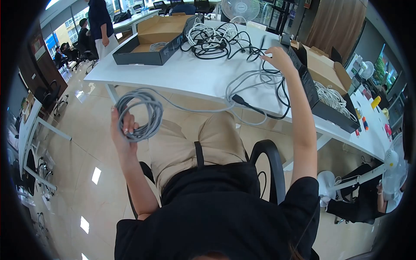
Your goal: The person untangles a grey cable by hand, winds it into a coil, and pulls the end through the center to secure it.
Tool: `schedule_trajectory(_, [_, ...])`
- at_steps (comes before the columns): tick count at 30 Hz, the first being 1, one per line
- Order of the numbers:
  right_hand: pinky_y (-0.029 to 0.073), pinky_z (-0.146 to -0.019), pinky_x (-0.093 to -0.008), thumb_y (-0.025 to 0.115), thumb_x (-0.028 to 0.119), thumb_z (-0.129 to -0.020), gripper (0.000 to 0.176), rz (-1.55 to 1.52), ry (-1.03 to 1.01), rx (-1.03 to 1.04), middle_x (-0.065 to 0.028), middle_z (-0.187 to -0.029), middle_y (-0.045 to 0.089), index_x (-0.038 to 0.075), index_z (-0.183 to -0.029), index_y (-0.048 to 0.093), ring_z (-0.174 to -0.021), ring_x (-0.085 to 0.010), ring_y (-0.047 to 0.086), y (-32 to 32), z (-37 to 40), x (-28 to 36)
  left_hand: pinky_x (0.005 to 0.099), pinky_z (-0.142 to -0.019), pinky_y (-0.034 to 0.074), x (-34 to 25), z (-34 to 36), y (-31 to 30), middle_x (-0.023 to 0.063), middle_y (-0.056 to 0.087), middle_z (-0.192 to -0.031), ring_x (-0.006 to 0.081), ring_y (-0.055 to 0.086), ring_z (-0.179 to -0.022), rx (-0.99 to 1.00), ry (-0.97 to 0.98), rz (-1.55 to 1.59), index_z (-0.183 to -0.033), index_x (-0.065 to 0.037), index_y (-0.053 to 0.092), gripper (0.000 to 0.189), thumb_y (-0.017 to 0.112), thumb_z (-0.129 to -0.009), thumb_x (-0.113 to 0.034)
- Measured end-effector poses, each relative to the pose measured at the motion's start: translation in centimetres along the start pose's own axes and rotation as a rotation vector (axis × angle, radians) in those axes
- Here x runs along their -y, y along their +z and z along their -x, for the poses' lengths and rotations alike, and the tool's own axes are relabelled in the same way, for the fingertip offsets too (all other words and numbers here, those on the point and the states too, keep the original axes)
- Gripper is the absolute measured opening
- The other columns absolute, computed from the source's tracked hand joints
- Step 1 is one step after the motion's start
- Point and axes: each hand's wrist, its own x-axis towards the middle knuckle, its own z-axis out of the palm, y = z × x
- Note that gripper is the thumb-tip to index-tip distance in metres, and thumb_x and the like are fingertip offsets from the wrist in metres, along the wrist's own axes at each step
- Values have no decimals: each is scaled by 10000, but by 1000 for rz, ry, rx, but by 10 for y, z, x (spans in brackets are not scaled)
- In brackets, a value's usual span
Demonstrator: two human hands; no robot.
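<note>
My left hand point(125, 125) holds a coiled grey cable point(151, 113) out over the floor, left of my lap. From the coil a grey strand runs right to loose grey loops point(251, 84) at the table's front edge. My right hand point(278, 58) is raised over the table at the black cables, its fingers curled; what they hold, if anything, is too small to tell. A black cable with a plug point(239, 100) hangs over the edge below it. Behind lies a tangle of black cables point(210, 51) and white cables point(200, 32).
On the white table point(143, 74) stand an open box point(145, 56) with a grey cable inside, and at the right another box point(333, 113) with white cables. A fan point(240, 8) is behind. A person point(100, 26) stands back left; another sits at the lower right.
</note>
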Motion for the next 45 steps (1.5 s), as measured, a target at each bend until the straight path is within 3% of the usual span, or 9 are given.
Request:
schedule_trajectory(2, [452, -717, -366, 648, 379, -714, 357, -19, -54, -46, -124, -727, 621, 50, -853, 660, -775, -292, 583, -42, 20, 33, 171, -465, 276, 8, -7, 13, -66, 238, -475, 24, 245, -440, -67, -14, 23, -864, -31, 498, 370, 418, -900, -391])
schedule_trajectory(4, [439, -720, -347, 655, 384, -717, 389, -206, 257, 566, -94, -823, 620, 40, -898, 652, -800, -270, 568, -111, 37, 90, 180, -478, 283, 12, -15, 16, -62, 240, -489, 27, 249, -452, -44, 9, 14, -864, -41, 497, 362, 416, -900, -392])
schedule_trajectory(6, [428, -715, -337, 670, 375, -696, 374, -330, 58, 834, -68, -788, 607, 63, -901, 643, -780, -260, 561, -118, 70, 107, 179, -477, 283, 13, -18, 20, -61, 242, -491, 29, 252, -452, -42, 30, -2, -863, -40, 496, 363, 410, -903, -390])
schedule_trajectory(11, [386, -740, -329, 650, 317, -715, 280, 86, -367, 356, -50, -675, 585, 99, -878, 587, -695, -217, 562, -57, 144, 128, 185, -476, 289, 11, -24, 26, -57, 251, -502, 32, 261, -458, -51, 72, 124, -866, -42, 497, 353, 406, -907, -380])
schedule_trajectory(30, [472, -606, -426, 506, 293, -836, 218, 314, 352, 63, -169, -666, 596, 89, -836, 579, -671, -348, 599, 0, 93, -41, 236, -655, 420, -96, -9, -105, -12, 496, -699, 82, 444, -607, -483, 866, 303, -910, -44, 518, 277, 546, -841, -311])
schedule_trajectory(33, [451, -642, -444, 481, 323, -847, 239, 457, 465, 87, -146, -759, 617, 111, -860, 591, -746, -327, 607, 17, 89, -69, 279, -696, 430, -126, 10, -202, -4, 509, -719, 95, 459, -644, -145, 855, 360, -956, -27, 522, 298, 570, -826, -292])
schedule_trajectory(39, [434, -724, -435, 613, 293, -744, 242, 660, 424, 175, -106, -844, 624, 86, -869, 604, -884, -282, 588, 29, 72, -59, 240, -614, 426, -82, 14, -44, -22, 423, -591, 78, 441, -587, -668, 588, 170, -1033, -21, 488, 371, 491, -871, -356])
schedule_trajectory(41, [432, -744, -430, 637, 244, -706, 213, 630, 373, 202, -78, -837, 633, 86, -847, 616, -918, -272, 575, 18, 71, -40, 189, -444, 320, -52, 7, -78, -44, 384, -508, 32, 326, -445, 154, 264, 351, -1060, 27, 483, 417, 435, -896, -353])
schedule_trajectory(45, [445, -715, -391, 657, 228, -699, 192, 485, 355, 314, -85, -790, 639, 67, -801, 638, -843, -244, 604, -38, 54, 41, 194, -404, 321, -21, 15, -13, -46, 332, -450, 40, 319, -378, -30, 215, 1, -929, 55, 519, 402, 440, -890, -337])
